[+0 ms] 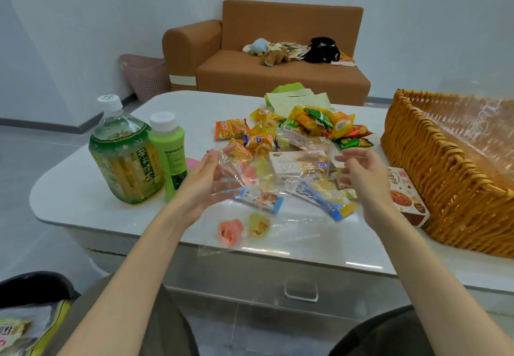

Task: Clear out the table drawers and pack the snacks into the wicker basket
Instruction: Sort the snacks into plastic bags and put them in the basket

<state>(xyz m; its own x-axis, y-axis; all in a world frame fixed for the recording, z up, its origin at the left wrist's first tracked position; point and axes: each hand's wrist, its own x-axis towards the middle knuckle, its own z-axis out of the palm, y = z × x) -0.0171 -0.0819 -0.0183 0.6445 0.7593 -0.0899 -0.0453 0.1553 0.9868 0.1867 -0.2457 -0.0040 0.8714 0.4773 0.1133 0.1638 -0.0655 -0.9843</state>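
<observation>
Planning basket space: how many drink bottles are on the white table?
2. A large clear green tea bottle stands at the left of the white table; a slimmer opaque lime-green bottle stands just right of it. None seems hidden.

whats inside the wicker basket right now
Inside the wicker basket, only a crinkled clear plastic lining shows, nothing else. The near wall hides part of its floor, and its right end runs out of frame.
</observation>
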